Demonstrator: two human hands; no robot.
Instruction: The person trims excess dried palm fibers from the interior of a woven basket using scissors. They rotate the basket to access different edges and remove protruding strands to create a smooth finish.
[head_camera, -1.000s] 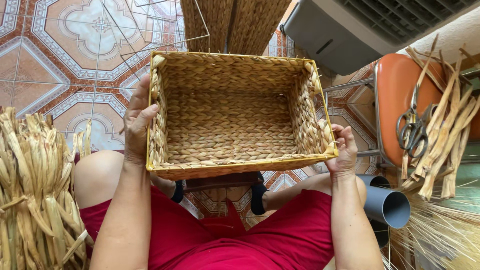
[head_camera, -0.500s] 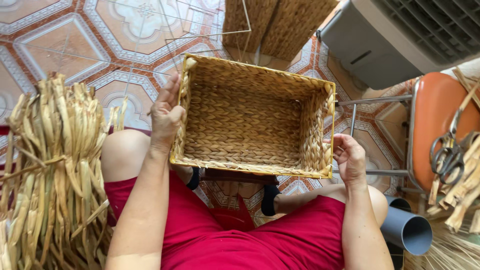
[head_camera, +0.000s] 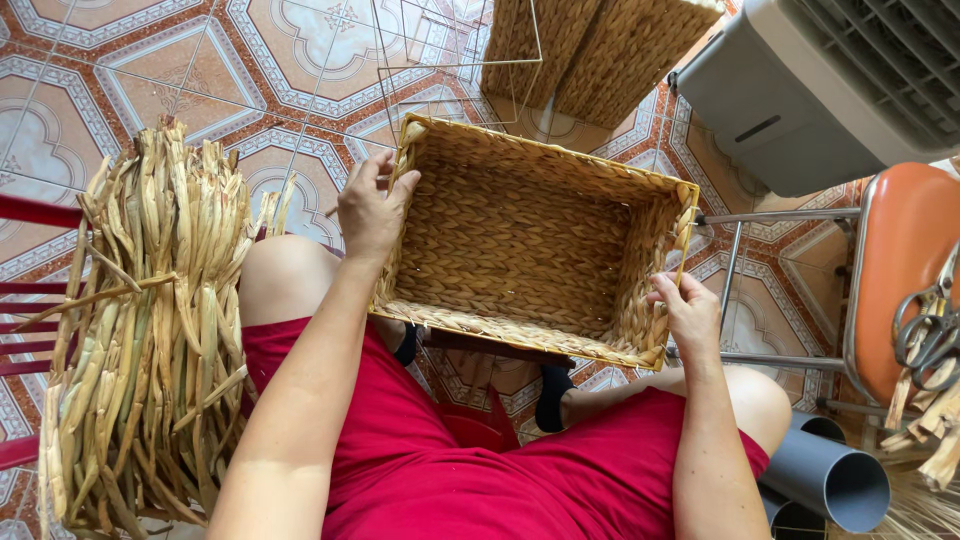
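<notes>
While your left hand (head_camera: 372, 205) and right hand (head_camera: 685, 315) stay clamped on opposite rims of the woven rectangular basket (head_camera: 530, 240) over your knees, it has rotated since a second ago, above patterned floor tiles (head_camera: 130, 80), with dried reed bundle (head_camera: 150, 330) beside your left leg.

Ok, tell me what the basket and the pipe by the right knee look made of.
Basket: woven dried plant fibre, likely straw or water hyacinth; tan, matte, braided strands like the loose bundle alongside. Pipe: probably plastic; smooth, even grey, thin-walled round end.
</notes>
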